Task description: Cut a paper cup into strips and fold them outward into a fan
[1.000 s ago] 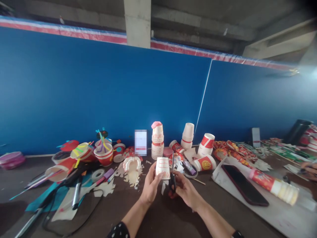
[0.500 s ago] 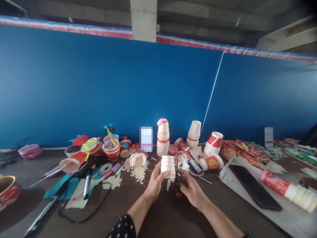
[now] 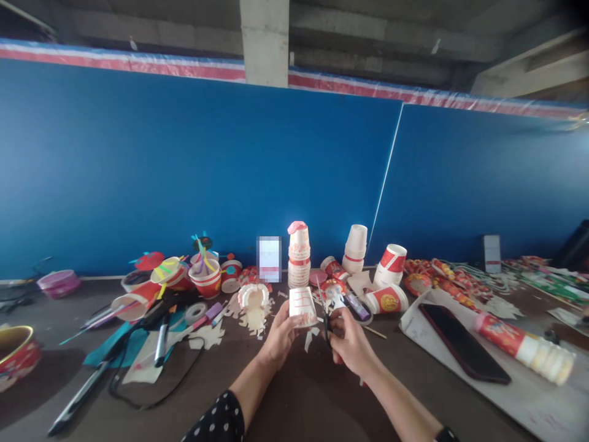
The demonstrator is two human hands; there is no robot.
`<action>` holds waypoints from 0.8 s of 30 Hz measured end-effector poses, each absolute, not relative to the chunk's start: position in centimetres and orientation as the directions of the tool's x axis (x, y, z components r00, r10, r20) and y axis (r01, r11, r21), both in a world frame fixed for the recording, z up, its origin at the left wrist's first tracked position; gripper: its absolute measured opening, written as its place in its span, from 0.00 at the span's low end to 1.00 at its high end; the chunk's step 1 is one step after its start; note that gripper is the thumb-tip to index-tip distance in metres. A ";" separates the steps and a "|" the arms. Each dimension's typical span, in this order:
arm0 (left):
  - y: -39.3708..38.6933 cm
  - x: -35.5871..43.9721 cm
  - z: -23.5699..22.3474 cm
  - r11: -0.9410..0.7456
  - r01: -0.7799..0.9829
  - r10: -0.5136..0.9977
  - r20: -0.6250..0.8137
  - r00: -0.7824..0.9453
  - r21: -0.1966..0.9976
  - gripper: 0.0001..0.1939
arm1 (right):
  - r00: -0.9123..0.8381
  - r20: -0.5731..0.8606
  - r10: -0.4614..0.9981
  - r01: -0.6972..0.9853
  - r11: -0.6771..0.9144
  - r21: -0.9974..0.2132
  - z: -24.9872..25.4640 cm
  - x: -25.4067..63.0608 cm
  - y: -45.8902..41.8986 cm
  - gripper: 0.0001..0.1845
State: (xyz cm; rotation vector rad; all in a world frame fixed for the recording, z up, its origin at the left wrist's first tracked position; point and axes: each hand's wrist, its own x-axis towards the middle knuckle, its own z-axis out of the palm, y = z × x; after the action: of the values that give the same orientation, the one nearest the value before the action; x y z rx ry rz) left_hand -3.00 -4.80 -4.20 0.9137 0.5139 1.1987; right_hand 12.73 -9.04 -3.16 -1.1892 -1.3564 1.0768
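In the head view, my left hand (image 3: 278,337) is closed round the side of a white paper cup (image 3: 302,304) marked with red lines. The cup is upside down and tilted, its wide rim toward me. My right hand (image 3: 348,339) grips a pair of scissors (image 3: 325,319) by the handles, with the blades pointing up and away just right of the cup. The blades stand apart from the cup. Behind the cup rises a tall stack of paper cups (image 3: 299,261). A cut-up paper cup shape (image 3: 254,301) lies left of my left hand, among paper scraps.
Decorated red cups (image 3: 205,276), a marker (image 3: 161,341) and a glue gun (image 3: 78,399) lie at left. To the right are white cups (image 3: 356,245), a lying red cup (image 3: 389,299) and a dark phone (image 3: 464,342) on a white board. A blue partition (image 3: 207,159) stands behind.
The scissors have moved away from the cup, to its right, where before they were right beside its edge. The cup has tilted more in my left hand.
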 end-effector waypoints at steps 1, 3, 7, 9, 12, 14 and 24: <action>-4.8 -3.0 -4.2 0.082 -0.568 0.943 0.121 0.311 0.819 0.20 | -0.016 0.099 0.995 0.114 0.100 -0.988 -3.0 12.7 -9.0 0.17; -4.7 -3.1 -4.2 0.076 -0.576 0.942 0.131 0.309 0.814 0.21 | 0.016 0.074 0.997 0.122 0.071 -0.990 -2.7 12.6 -9.0 0.18; -4.6 -3.1 -4.2 0.075 -0.587 0.933 0.151 0.326 0.806 0.22 | 0.033 0.047 0.998 0.139 0.042 -0.989 -2.2 12.3 -9.1 0.18; -4.6 -3.3 -4.2 0.080 -0.590 0.932 0.150 0.330 0.803 0.22 | 0.002 0.025 1.000 0.146 0.024 -0.989 -2.2 12.2 -9.2 0.18; -4.5 -3.5 -4.1 0.075 -0.605 0.937 0.151 0.314 0.793 0.21 | -0.086 0.009 0.996 0.153 0.022 -0.988 -2.5 12.3 -9.5 0.20; -4.4 -3.6 -4.1 0.072 -0.625 0.944 0.149 0.295 0.777 0.22 | -0.173 0.002 0.985 0.145 0.027 -0.989 -2.8 12.4 -9.7 0.23; -4.0 -4.1 -3.7 0.100 -0.697 0.970 0.087 0.227 0.710 0.24 | -0.405 -0.072 0.911 0.125 -0.023 -0.992 -1.3 12.3 -11.1 0.32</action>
State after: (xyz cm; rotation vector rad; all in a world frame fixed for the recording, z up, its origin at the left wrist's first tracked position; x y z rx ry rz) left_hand -4.07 -4.01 -3.74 0.7256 0.4620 1.2988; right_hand 12.28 -11.08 -1.28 -1.1053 -1.5853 1.4961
